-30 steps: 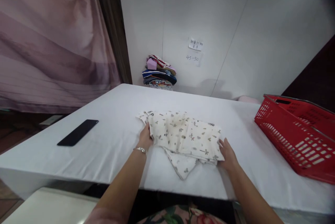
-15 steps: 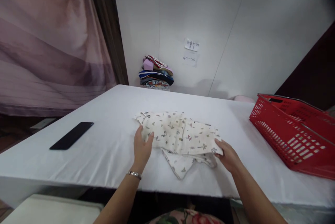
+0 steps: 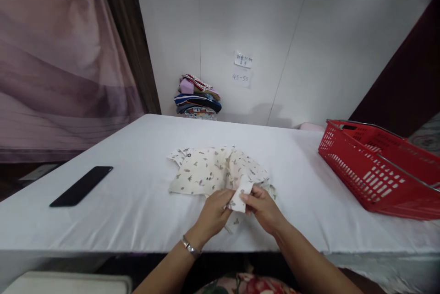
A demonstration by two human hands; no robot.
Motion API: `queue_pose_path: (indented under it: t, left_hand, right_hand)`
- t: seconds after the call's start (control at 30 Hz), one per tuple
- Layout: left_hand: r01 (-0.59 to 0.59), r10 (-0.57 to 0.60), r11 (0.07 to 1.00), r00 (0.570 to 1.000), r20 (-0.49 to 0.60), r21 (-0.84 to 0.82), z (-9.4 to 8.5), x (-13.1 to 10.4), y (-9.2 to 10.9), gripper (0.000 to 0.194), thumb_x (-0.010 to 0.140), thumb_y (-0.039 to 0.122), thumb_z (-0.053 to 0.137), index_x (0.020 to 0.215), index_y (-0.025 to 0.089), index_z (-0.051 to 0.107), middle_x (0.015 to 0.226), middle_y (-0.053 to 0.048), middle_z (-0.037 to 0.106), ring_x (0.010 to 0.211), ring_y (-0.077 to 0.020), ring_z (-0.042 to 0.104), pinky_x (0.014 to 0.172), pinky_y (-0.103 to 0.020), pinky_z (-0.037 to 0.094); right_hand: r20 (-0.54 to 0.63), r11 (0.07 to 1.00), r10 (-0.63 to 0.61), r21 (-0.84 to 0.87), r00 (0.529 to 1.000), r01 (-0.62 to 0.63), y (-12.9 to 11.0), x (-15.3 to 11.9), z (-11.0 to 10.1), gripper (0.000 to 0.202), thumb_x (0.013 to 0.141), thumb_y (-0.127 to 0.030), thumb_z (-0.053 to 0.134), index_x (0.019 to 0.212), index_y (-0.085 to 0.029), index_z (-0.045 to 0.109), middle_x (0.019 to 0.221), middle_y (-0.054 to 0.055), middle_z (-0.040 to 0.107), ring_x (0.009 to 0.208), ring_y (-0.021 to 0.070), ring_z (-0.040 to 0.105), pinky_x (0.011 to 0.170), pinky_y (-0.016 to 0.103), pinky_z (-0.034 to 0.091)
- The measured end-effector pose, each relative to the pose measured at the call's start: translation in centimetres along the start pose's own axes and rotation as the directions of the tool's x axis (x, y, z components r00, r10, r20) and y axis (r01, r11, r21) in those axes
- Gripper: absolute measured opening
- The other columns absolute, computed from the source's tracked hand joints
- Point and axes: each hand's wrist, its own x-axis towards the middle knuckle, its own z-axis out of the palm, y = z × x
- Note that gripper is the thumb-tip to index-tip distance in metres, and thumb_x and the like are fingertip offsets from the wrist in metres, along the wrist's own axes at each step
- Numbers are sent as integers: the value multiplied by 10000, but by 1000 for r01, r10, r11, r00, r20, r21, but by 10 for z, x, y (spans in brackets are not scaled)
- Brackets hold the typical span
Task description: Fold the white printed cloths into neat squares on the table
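Observation:
A cream garment [image 3: 202, 172] with small printed figures lies crumpled on the white-covered table [image 3: 137, 220]. Its near right part is lifted and bunched between my hands. My left hand [image 3: 220, 209], with a silver watch at the wrist, is closed on the left side of that raised edge. Thumb on top, my right hand [image 3: 263, 207] pinches the same flap from the right. Part of the cloth beneath and behind the hands is hidden. The exact kind of garment cannot be made out.
A black phone-like slab [image 3: 82, 186] lies at the table's left. To the right stands a red plastic basket [image 3: 374, 175] with metal handles. A stack of folded clothes [image 3: 197, 99] sits against the wall beyond the far edge. Paper notes [image 3: 243, 69] hang on the wall.
My left hand has moved right to the garment's near edge and closed on it. My right hand has brought its right end inward, bunching the cloth. The view has shifted slightly.

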Motion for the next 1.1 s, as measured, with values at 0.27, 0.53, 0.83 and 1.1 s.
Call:
queue_pose_path:
  t: [0.27,0.53,0.83,1.1]
  left_hand:
    - [178,-258,950,908,-329,-255,-30,0,3,250,813,276,405,885,201,633,820,-23,654,781,-163,587,700,-255,464]
    - [111,-206,978,569,-796,-174,-109,11,21,169,740,211,470,783,162,626,757,-2,642,738,-142,570,655,-238,460]
    - [126,-200,978,335,-921,-167,-202,32,17,282,819,326,460,576,190,421,577,42,402,562,-83,444,504,-222,297]
    - [233,-397,915,367,-841,-330,-180,20,-22,248,783,286,485,578,147,492,542,35,474,534,-84,392,502,-197,348]
  right_hand:
    - [-107,988,130,92,986,-120,29,10,-33,400,751,-518,604,995,-201,621,973,71,660,808,187,616,516,226,432]
    - [-216,949,39,-298,976,-104,36,28,-61,451,710,-351,632,1151,-272,575,1320,32,495,1192,281,454,770,374,513]
    - [-75,783,-235,-606,969,143,30,28,-61,393,661,-267,693,1053,-254,659,1192,58,600,1205,290,452,1028,460,339]
    - [48,950,284,119,958,-288,46,16,-34,483,760,-495,621,1166,-248,537,1331,74,490,1036,250,596,616,308,550]
